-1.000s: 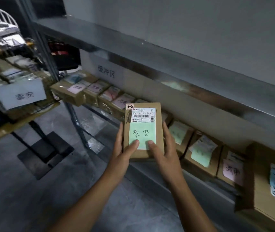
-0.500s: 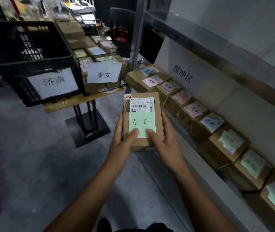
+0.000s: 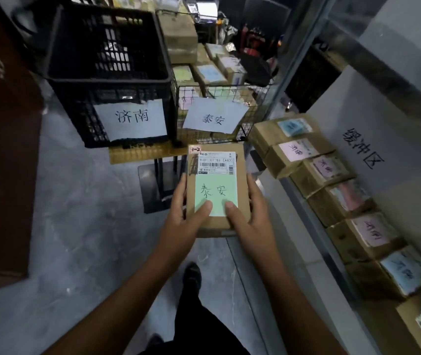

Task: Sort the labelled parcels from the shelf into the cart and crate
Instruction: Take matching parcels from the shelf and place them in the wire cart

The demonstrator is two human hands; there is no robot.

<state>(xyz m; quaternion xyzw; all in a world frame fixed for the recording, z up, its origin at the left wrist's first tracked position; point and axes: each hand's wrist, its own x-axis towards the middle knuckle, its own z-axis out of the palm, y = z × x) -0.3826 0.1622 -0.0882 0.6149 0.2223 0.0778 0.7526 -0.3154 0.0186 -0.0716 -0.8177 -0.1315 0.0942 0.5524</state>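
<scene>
Closer than half a second back: you have carried the parcel away from the shelf, and its far edge now overlaps the front of the brown worktop; your grip looks unchanged. To your right, the shelf carries a row of parcels with pink, blue and green notes, packed side by side. Ahead on the left, the black crate stands on the worktop with a white sign reading 济南. The wire cart is just beside it, signed 泰安 and holding boxes. You hold the parcel flat between both hands. Your left hand and right hand clasp its long sides, with both thumbs pressed on the near corners of its green note, which also reads 泰安.
</scene>
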